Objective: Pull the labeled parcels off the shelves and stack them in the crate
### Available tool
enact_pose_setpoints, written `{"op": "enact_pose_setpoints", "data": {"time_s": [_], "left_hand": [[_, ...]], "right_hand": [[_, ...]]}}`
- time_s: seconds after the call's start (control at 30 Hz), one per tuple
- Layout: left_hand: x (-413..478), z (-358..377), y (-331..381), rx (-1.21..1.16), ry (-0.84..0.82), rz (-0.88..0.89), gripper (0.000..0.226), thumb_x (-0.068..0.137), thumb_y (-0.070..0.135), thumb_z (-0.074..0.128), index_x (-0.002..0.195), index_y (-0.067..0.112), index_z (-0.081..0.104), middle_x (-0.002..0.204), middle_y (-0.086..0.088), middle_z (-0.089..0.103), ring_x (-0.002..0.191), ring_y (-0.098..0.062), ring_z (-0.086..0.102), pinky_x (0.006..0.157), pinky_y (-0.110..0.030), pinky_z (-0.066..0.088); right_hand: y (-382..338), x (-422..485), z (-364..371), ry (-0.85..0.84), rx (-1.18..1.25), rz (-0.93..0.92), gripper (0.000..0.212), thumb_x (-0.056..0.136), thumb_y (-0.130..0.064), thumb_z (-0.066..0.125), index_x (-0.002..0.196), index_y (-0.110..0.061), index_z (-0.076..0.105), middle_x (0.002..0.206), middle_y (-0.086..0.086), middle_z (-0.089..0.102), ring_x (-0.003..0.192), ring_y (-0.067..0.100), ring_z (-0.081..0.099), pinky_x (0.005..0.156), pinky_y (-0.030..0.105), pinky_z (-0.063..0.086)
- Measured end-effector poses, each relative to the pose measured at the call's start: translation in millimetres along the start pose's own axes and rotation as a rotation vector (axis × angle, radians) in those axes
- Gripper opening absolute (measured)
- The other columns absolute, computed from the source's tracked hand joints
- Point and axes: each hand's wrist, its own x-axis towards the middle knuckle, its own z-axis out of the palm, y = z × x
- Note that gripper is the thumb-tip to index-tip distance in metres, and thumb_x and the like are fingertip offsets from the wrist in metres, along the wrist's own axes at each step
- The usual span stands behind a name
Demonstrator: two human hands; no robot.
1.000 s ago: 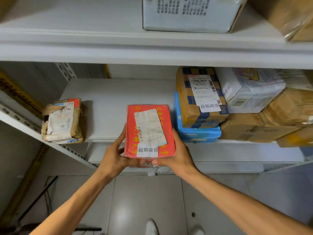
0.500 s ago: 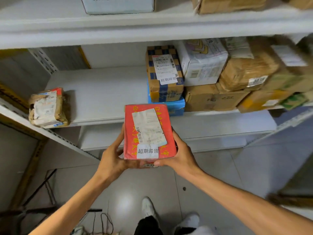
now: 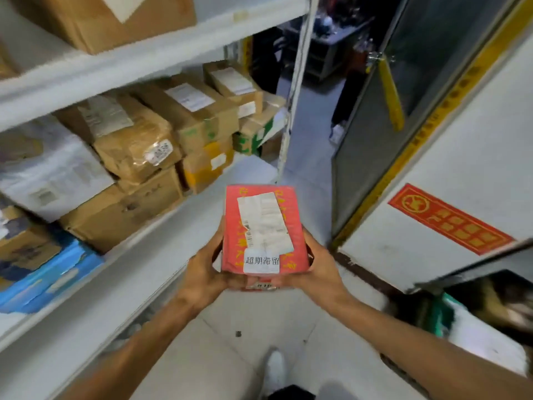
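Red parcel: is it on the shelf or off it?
Off. The left hand and right hand hold the red parcel up beside the shelf, over the floor.

White shelf point(image 3: 144, 243) carries stacked brown cartons point(image 3: 124, 209) (most labelled) and a blue box point(image 3: 52, 272)

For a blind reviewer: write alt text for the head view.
The left hand and right hand hold a red parcel bearing a white label over the floor. Cardboard parcels crowd the white shelf at left; a grey door stands ahead.
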Motion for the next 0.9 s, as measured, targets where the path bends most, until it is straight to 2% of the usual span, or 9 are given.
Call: {"op": "enact_pose_setpoints", "data": {"time_s": [0.1, 0.17, 0.27, 0.33, 0.43, 0.6, 0.63, 0.77, 0.9], "left_hand": [[54, 76, 45, -0.022, -0.200, 0.078, 0.117, 0.042, 0.039, 0.093, 0.141, 0.054, 0.032, 0.130, 0.026, 0.058, 0.124, 0.003, 0.051, 0.100, -0.028, 0.047], [76, 107, 62, -0.036, -0.266, 0.097, 0.110, 0.041, 0.032, 0.092, 0.130, 0.060, 0.036, 0.121, 0.030, 0.062, 0.116, 0.008, 0.055, 0.094, -0.021, 0.050], [114, 186, 98, 0.004, -0.497, 0.187, 0.116, 0.039, 0.039, 0.092, 0.137, 0.056, 0.033, 0.117, 0.033, 0.063, 0.111, 0.008, 0.058, 0.084, -0.011, 0.050], [130, 236, 121, 0.037, -0.624, 0.232, 0.123, 0.036, 0.041, 0.092, 0.143, 0.051, 0.032, 0.116, 0.031, 0.064, 0.110, 0.007, 0.060, 0.082, -0.011, 0.050], [142, 306, 150, 0.055, -0.803, 0.292, 0.127, 0.039, 0.021, 0.098, 0.145, 0.044, 0.032, 0.113, 0.026, 0.067, 0.106, 0.005, 0.062, 0.084, -0.011, 0.050], [161, 407, 184, 0.096, -1.087, 0.361, 0.132, 0.034, 0.033, 0.098, 0.149, 0.038, 0.032, 0.127, 0.022, 0.061, 0.116, 0.006, 0.056, 0.098, -0.020, 0.048], [164, 426, 190, 0.106, -1.131, 0.379, 0.130, 0.037, 0.029, 0.097, 0.149, 0.036, 0.033, 0.127, 0.021, 0.061, 0.115, 0.008, 0.056, 0.098, -0.022, 0.048], [172, 501, 215, 0.120, -1.355, 0.459, 0.117, 0.053, 0.006, 0.093, 0.147, 0.037, 0.032, 0.119, 0.024, 0.061, 0.101, 0.021, 0.055, 0.081, -0.006, 0.049], [175, 568, 229, 0.219, -1.552, 0.484, 0.121, 0.047, 0.029, 0.094, 0.146, 0.049, 0.029, 0.125, 0.015, 0.063, 0.115, -0.003, 0.058, 0.097, -0.034, 0.052]], "right_hand": [[6, -19, -82, 0.264, 0.039, 0.032, 0.101, 0.045, -0.004, 0.094, 0.133, -0.028, 0.051, 0.112, -0.013, 0.071, 0.102, 0.006, 0.067, 0.079, 0.028, 0.058], [3, -28, -111, 0.343, 0.047, 0.039, 0.098, 0.046, -0.004, 0.091, 0.133, -0.028, 0.051, 0.110, -0.014, 0.071, 0.099, 0.004, 0.068, 0.075, 0.026, 0.059], [9, -59, -177, 0.558, 0.073, 0.045, 0.096, 0.055, 0.005, 0.087, 0.137, -0.024, 0.048, 0.114, -0.011, 0.071, 0.103, 0.005, 0.067, 0.082, 0.024, 0.056], [15, -82, -214, 0.686, 0.089, 0.059, 0.094, 0.056, 0.003, 0.086, 0.137, -0.025, 0.048, 0.117, -0.010, 0.070, 0.106, 0.007, 0.066, 0.084, 0.023, 0.055], [23, -113, -257, 0.876, 0.108, 0.081, 0.089, 0.059, 0.005, 0.085, 0.135, -0.026, 0.049, 0.118, -0.013, 0.069, 0.108, 0.004, 0.065, 0.084, 0.018, 0.052], [39, -150, -308, 1.155, 0.093, 0.129, 0.092, 0.058, 0.016, 0.081, 0.130, -0.033, 0.049, 0.107, -0.030, 0.067, 0.097, -0.012, 0.062, 0.077, 0.007, 0.047], [43, -155, -317, 1.204, 0.081, 0.138, 0.094, 0.057, 0.013, 0.082, 0.132, -0.033, 0.049, 0.109, -0.029, 0.067, 0.098, -0.012, 0.062, 0.078, 0.008, 0.047], [58, -167, -344, 1.436, 0.091, 0.191, 0.097, 0.053, 0.007, 0.088, 0.137, -0.024, 0.050, 0.112, -0.023, 0.068, 0.101, -0.008, 0.063, 0.079, 0.008, 0.047], [65, -182, -364, 1.623, 0.118, 0.247, 0.095, 0.048, -0.006, 0.085, 0.132, -0.034, 0.050, 0.109, -0.021, 0.070, 0.098, -0.005, 0.065, 0.078, 0.011, 0.050]]}}
